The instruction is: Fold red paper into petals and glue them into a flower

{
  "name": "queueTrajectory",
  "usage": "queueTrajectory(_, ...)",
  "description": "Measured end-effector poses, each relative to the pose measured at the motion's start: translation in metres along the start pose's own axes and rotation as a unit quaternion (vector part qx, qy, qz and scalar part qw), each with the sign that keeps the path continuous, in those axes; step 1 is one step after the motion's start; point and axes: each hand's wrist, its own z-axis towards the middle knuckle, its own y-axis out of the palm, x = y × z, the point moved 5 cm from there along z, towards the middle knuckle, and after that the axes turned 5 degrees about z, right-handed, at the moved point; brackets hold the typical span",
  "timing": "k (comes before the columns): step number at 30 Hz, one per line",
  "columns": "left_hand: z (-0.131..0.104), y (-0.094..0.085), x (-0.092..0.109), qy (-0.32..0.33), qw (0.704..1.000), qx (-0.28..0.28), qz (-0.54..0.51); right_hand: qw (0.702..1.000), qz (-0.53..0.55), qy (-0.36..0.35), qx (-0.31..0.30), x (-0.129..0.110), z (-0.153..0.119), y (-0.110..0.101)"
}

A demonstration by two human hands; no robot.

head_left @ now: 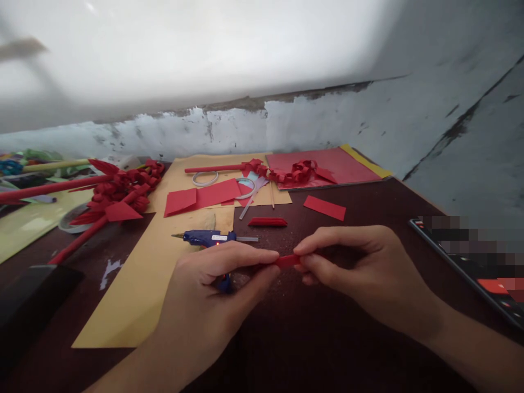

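Observation:
A narrow strip of red paper point(288, 261) is pinched at both ends above the dark table. My left hand point(216, 295) grips its left end between thumb and forefinger. At its right end, the thumb and forefinger of my right hand point(356, 267) are closed on it. Behind my left hand lies a blue glue gun point(204, 238) with a clear glue stick in its back; its handle is partly hidden. A stack of folded red strips point(267, 222) rests just beyond my hands, and a flat red paper rectangle point(325, 208) lies to its right.
Red paper flowers point(123, 191) on red stems lie at the left. Tan paper sheets point(139, 295) spread under the glue gun. Farther back are a red paper stalk point(213, 169), folded red paper point(200, 197) and tape rolls point(205, 178). A phone point(462, 267) sits at the right.

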Motion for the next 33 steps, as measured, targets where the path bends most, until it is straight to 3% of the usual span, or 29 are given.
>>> queueTrajectory(8,0.000,0.001,-0.005,-0.015,0.999,0.004,0.029,0.994,0.081,0.078,-0.009,0.010,0.005,0.002)
queueTrajectory(16,0.000,0.001,-0.006,-0.135,0.991,-0.022,0.012,0.994,0.066,0.087,-0.015,0.016,0.007,0.000)
queueTrajectory(19,0.001,0.005,-0.010,-0.133,0.990,-0.051,-0.005,0.998,0.006,0.060,-0.028,0.011,0.005,0.001)
queueTrajectory(25,0.000,0.016,-0.014,-0.064,0.992,-0.100,-0.040,0.994,-0.074,0.005,-0.075,0.007,-0.001,0.012)
queueTrajectory(33,0.003,0.016,-0.020,-0.106,0.984,-0.120,-0.073,0.995,-0.062,0.019,-0.071,0.012,0.000,0.013)
